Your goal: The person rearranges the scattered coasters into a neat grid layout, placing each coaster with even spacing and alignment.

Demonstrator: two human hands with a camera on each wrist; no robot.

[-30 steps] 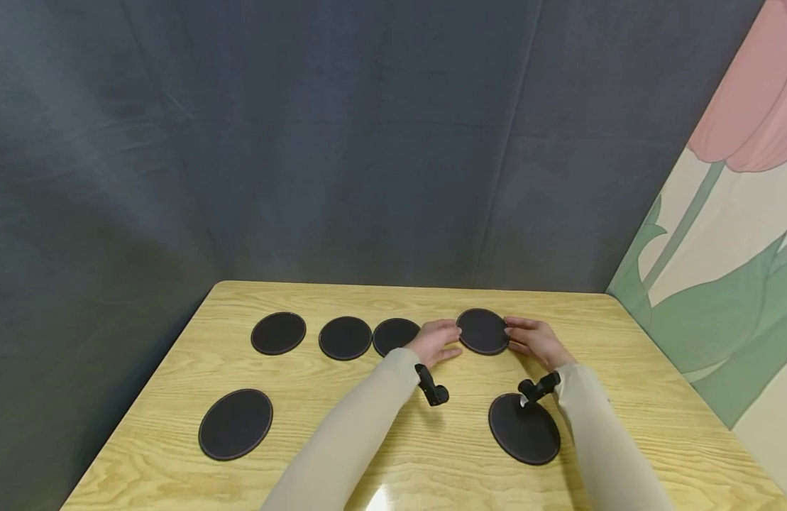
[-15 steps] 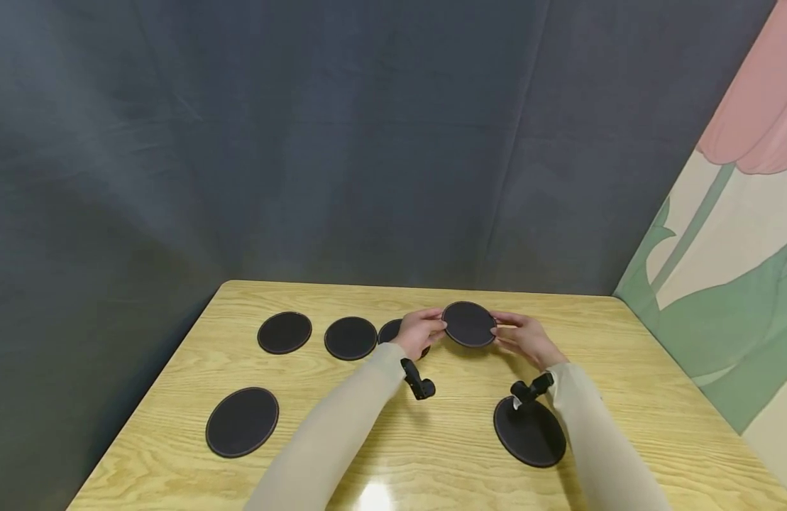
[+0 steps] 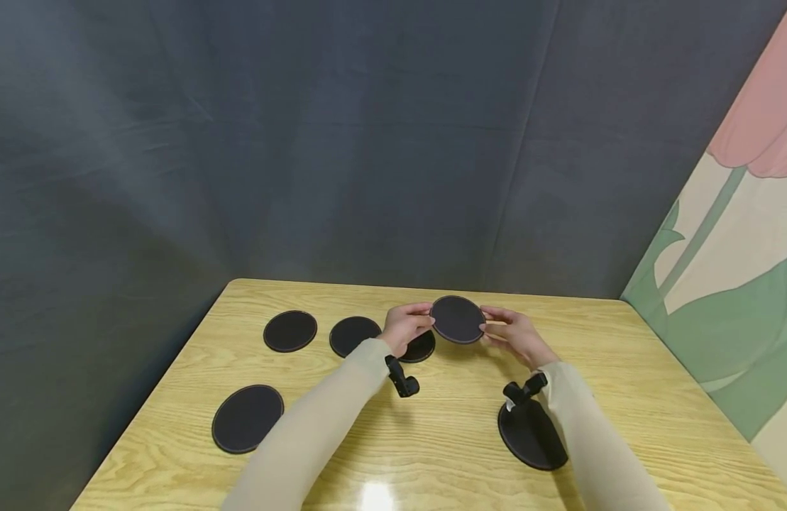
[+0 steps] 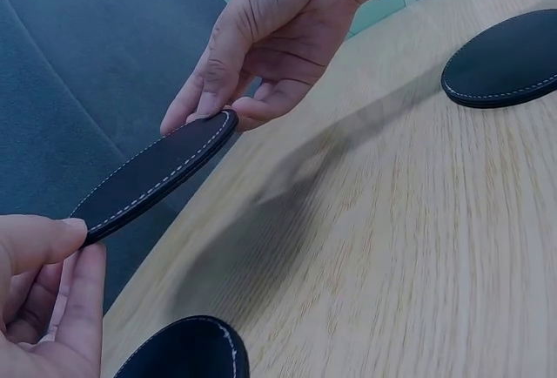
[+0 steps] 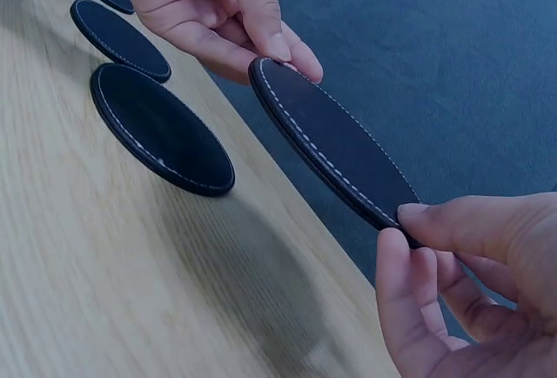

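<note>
Both hands hold one round black disc [image 3: 458, 320] with pale edge stitching in the air above the back of the table. My left hand [image 3: 406, 329] pinches its left edge, thumb on top and fingers below. At the opposite edge my right hand [image 3: 516, 336] pinches it the same way. The left wrist view shows the disc [image 4: 157, 173] clear of the wood, its shadow beneath. Another black disc [image 3: 420, 347] lies on the table, partly hidden behind my left hand; the right wrist view shows this disc [image 5: 163, 130] whole.
Two discs lie farther left along the back, one [image 3: 290, 331] nearer the corner and one [image 3: 353, 336] beside my left hand. A larger disc [image 3: 248, 419] lies front left, another [image 3: 530, 434] under my right wrist. A dark curtain [image 3: 380, 142] hangs behind the wooden table [image 3: 444, 454].
The disc between my hands has come up off the table and moved left. Both hands moved left with it, and their fingers now pinch its edges.
</note>
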